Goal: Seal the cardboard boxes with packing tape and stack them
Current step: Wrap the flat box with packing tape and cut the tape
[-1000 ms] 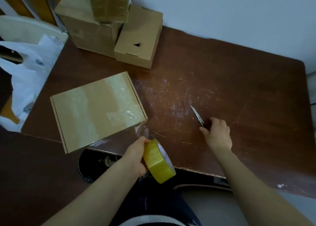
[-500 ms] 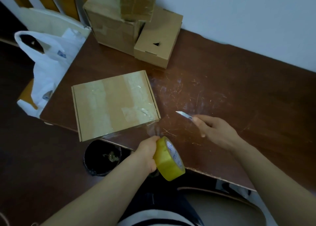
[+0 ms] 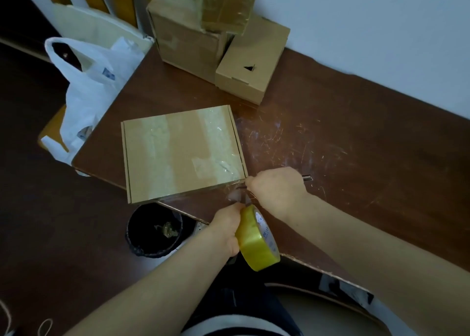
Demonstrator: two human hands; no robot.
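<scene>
cutting the tape strip free at the box corner

flat cardboard box (image 3: 183, 152) is lying at the front-left edge of the table (image 3: 356, 157), overhanging a bit, w/ tape bands across its lid. left hand (image 3: 226, 230) is gripping the yellow tape roll (image 3: 256, 241) just below the box's near-right corner. a clear strip (image 3: 234, 195) is stretching up to it. right hand (image 3: 277, 192) is gripping a small knife (image 3: 306, 177), blade at the strip. risks: strip going slack & blade slipping toward the left fingers, or tape tearing crooked & sticking to itself.
</scene>
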